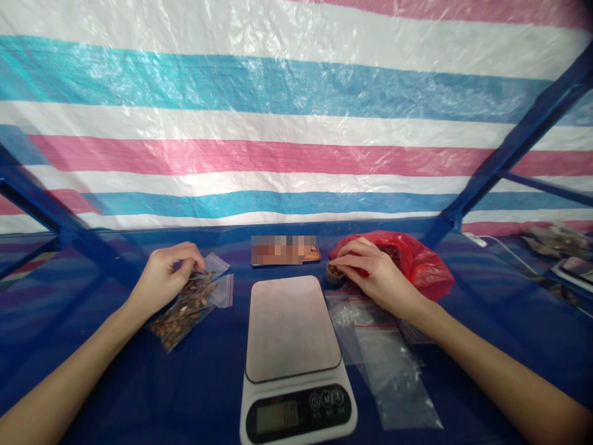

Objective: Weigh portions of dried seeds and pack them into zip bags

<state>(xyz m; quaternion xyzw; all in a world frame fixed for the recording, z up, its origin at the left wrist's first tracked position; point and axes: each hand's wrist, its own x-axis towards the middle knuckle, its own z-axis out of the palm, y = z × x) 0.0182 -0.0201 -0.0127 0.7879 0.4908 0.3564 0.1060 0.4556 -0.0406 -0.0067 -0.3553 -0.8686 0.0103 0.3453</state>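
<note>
My left hand (169, 275) has its thumb and fingers pinched together at the upper part of a clear zip-lock bag (173, 324) filled with brown nut-like pieces. Another bag's open end (225, 290) with a red seal line shows beside it. My right hand (373, 266) has its bent fingers on a small round cup (333, 275) containing brown bits; the fingers partly hide the cup. Behind that hand lies a red plastic bag (424, 266), open, with dark contents partly visible. Between both hands stands a white kitchen scale (293, 330), nothing on its plate, its display apparently reading zero.
Flat clear zip-lock bags (393, 377) overlap right of the scale. A phone (285, 252) with a lit, blurred screen lies behind the scale. Blue metal bars (519, 136) flank the blue table, with a striped plastic sheet (278, 154) behind. A white cable (500, 244) lies far right.
</note>
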